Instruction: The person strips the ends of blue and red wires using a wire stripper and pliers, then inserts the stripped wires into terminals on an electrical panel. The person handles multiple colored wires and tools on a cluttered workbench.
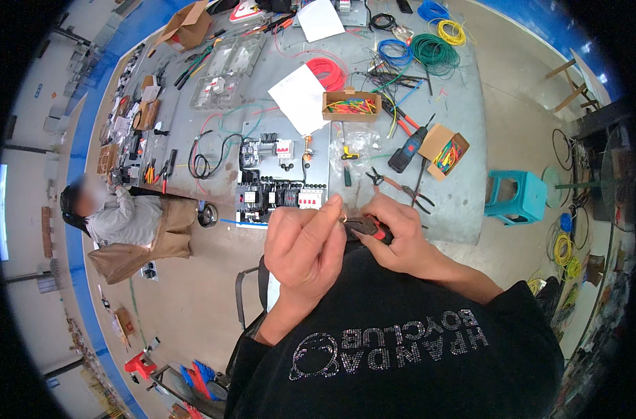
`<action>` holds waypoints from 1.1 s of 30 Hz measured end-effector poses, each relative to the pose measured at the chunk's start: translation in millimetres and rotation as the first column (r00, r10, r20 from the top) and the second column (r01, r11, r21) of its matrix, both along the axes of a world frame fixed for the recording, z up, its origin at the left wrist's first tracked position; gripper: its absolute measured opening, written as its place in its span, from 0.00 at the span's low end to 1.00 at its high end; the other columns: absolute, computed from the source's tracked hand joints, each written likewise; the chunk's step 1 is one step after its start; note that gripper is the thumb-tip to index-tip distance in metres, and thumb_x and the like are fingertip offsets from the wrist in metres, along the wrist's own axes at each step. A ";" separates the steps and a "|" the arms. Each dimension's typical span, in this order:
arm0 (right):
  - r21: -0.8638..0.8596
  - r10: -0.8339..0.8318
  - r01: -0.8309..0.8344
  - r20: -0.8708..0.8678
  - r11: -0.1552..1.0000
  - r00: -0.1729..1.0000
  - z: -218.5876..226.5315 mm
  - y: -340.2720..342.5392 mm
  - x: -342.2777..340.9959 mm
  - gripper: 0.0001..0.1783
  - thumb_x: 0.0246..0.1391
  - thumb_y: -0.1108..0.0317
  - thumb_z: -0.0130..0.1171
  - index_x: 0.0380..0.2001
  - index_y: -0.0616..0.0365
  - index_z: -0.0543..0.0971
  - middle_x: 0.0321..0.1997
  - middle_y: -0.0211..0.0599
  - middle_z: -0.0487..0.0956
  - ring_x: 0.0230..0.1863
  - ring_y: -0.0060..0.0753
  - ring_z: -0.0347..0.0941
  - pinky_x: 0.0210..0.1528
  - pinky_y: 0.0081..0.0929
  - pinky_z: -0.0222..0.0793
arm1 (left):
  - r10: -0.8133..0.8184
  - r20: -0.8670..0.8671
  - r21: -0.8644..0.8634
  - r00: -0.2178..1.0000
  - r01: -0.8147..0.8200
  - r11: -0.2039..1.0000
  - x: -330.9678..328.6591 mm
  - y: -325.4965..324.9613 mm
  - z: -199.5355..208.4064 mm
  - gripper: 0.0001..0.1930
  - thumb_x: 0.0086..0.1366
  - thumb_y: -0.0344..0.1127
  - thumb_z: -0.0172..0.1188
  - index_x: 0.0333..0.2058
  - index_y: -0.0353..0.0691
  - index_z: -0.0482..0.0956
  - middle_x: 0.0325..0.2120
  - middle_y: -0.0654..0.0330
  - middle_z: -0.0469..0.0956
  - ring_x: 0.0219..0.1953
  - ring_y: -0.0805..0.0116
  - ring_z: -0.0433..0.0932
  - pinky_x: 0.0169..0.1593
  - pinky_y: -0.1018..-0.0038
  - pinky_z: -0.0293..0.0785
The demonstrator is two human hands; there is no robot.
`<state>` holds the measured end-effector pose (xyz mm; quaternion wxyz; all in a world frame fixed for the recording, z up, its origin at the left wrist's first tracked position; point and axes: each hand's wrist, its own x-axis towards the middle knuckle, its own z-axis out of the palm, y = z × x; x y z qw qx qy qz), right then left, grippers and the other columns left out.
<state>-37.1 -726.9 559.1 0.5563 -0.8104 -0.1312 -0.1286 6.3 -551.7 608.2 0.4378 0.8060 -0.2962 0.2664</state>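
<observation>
My left hand [304,244] is closed in a pinch, thumb and forefinger together on a small brass-coloured piece [343,218]. A blue wire [244,223] reaches the left side of this hand; my fingers hide whether it joins the piece. In my right hand [400,236] are pliers [362,224] with red and black handles, their jaws right at the left fingertips. Both hands are held up at the table's near edge. Just beyond them lies a mounting panel [318,157] carrying black and white breakers and contactors [279,197].
On the grey table [464,140] are a heat gun [410,148], cutters [400,187], boxes of coloured sleeves [351,106], wire coils [434,54] and papers [297,98]. A teal stool [517,197] stands at right. Another person [133,220] is at the left side.
</observation>
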 end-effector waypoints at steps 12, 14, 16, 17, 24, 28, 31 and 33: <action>0.483 0.702 -0.524 -0.344 0.701 0.623 3.7 -31.1 17.7 0.16 0.66 0.60 0.59 0.47 0.63 0.77 0.36 0.38 0.81 0.39 0.31 0.79 0.42 0.28 0.74 | -0.261 -0.087 0.062 0.961 0.266 0.962 16.5 20.2 8.6 0.16 0.54 0.23 0.68 0.44 0.34 0.85 0.31 0.57 0.80 0.30 0.61 0.76 0.34 0.70 0.72; 0.669 0.833 -0.507 -0.356 0.544 0.424 -0.6 -34.1 19.5 0.18 0.68 0.59 0.57 0.50 0.64 0.76 0.37 0.35 0.81 0.41 0.26 0.80 0.43 0.27 0.75 | -0.292 -0.087 0.065 0.952 0.298 0.952 19.5 22.4 8.0 0.16 0.53 0.24 0.69 0.44 0.35 0.86 0.31 0.58 0.80 0.30 0.61 0.76 0.34 0.70 0.72; 0.750 0.887 -0.483 -0.316 0.451 0.338 -2.2 -35.2 22.1 0.19 0.67 0.59 0.58 0.50 0.65 0.76 0.36 0.36 0.81 0.39 0.27 0.80 0.42 0.27 0.76 | -0.316 -0.109 0.053 0.943 0.323 0.945 21.1 23.0 7.7 0.16 0.53 0.24 0.69 0.43 0.36 0.86 0.31 0.58 0.80 0.29 0.61 0.76 0.33 0.70 0.72; 0.787 0.910 -0.467 -0.292 0.404 0.296 -2.9 -35.9 23.3 0.19 0.67 0.59 0.58 0.50 0.65 0.76 0.35 0.36 0.81 0.39 0.28 0.80 0.41 0.27 0.76 | -0.321 -0.113 0.055 0.940 0.329 0.943 21.8 22.9 7.2 0.16 0.52 0.24 0.69 0.43 0.35 0.86 0.31 0.58 0.80 0.30 0.61 0.76 0.34 0.70 0.72; 0.792 0.942 -0.521 -0.206 0.319 0.264 -5.1 -35.0 26.3 0.18 0.68 0.58 0.57 0.47 0.66 0.76 0.31 0.34 0.78 0.33 0.26 0.77 0.35 0.24 0.73 | -0.346 -0.163 0.031 0.924 0.355 0.934 19.9 23.4 7.8 0.15 0.52 0.24 0.68 0.41 0.33 0.86 0.29 0.57 0.79 0.29 0.63 0.76 0.35 0.70 0.71; 0.805 0.897 -0.425 -0.283 0.414 0.339 0.3 -30.5 18.0 0.16 0.67 0.58 0.58 0.40 0.64 0.76 0.28 0.31 0.75 0.28 0.23 0.72 0.31 0.23 0.69 | -0.318 -0.154 0.040 0.936 0.327 0.944 19.1 24.8 7.8 0.15 0.52 0.24 0.68 0.41 0.33 0.86 0.29 0.58 0.79 0.29 0.63 0.76 0.34 0.70 0.70; 0.784 0.836 -0.348 -0.368 0.514 0.407 10.3 -23.3 7.1 0.16 0.67 0.58 0.59 0.36 0.62 0.75 0.28 0.29 0.73 0.28 0.22 0.68 0.31 0.24 0.67 | -0.295 -0.155 0.058 0.943 0.307 0.950 16.8 28.2 8.5 0.15 0.53 0.24 0.68 0.42 0.33 0.86 0.29 0.58 0.79 0.29 0.63 0.75 0.34 0.70 0.71; 0.696 0.763 -0.364 -0.423 0.619 0.488 11.4 -20.9 3.6 0.16 0.66 0.58 0.59 0.35 0.62 0.75 0.29 0.28 0.72 0.29 0.21 0.66 0.33 0.24 0.66 | -0.286 -0.169 0.058 0.943 0.299 0.952 13.6 28.1 10.9 0.15 0.53 0.23 0.68 0.42 0.33 0.86 0.29 0.58 0.79 0.29 0.63 0.75 0.34 0.70 0.71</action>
